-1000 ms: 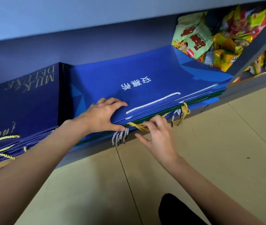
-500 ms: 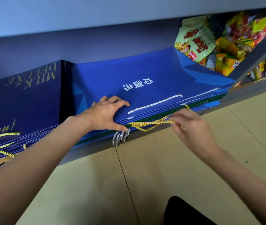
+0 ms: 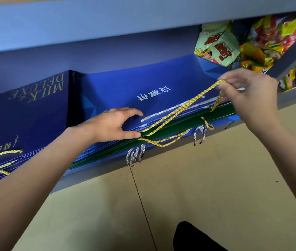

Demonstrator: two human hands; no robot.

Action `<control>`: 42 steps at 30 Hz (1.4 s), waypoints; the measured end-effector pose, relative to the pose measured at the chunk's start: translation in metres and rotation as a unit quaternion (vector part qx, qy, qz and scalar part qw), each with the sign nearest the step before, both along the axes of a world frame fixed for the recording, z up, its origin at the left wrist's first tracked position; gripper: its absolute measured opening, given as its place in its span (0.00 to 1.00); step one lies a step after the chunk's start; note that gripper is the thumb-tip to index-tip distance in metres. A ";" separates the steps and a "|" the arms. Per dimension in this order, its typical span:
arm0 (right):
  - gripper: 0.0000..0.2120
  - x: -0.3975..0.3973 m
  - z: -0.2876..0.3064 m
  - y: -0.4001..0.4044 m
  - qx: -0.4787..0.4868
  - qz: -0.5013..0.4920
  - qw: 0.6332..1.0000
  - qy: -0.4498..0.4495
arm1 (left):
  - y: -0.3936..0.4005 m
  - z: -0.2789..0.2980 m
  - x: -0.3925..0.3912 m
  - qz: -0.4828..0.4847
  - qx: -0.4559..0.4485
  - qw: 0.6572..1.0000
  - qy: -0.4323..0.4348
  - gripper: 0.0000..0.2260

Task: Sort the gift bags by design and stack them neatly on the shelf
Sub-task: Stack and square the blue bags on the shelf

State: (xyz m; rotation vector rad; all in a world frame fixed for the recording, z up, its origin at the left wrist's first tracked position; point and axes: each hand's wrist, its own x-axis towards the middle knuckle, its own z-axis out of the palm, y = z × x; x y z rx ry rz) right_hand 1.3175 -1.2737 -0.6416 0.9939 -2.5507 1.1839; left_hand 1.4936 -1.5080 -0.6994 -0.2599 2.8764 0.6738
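Note:
A stack of flat bright blue gift bags [image 3: 143,87] with white lettering and a white cord handle lies on the grey shelf [image 3: 96,171]. A green bag [image 3: 179,126] sits wedged in that stack, its front edge showing. My left hand [image 3: 112,124] rests on the top blue bag, thumb at the stack's front edge. My right hand [image 3: 250,95] pinches the green bag's yellow cord handle [image 3: 185,109] and holds it lifted up and to the right over the stack. A second stack of dark navy "MILK DELUXE" bags [image 3: 26,120] with gold handles lies to the left.
Colourful snack packets [image 3: 217,46] fill the shelf's right end behind an angled grey divider [image 3: 292,51]. A shelf board [image 3: 107,24] runs close overhead. White cord handles [image 3: 134,154] hang over the shelf's front lip. Beige tiled floor [image 3: 198,187] lies below.
My right hand has pulled the yellow cord from the stack's front edge up and to the right, drawing it taut over the blue bags. More of the green bag's edge shows. My left hand stayed put.

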 end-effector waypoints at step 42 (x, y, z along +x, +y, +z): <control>0.09 0.028 -0.104 0.017 -0.101 -0.200 0.839 -0.496 | 0.005 0.016 0.008 0.015 -0.152 0.978 0.145 0.16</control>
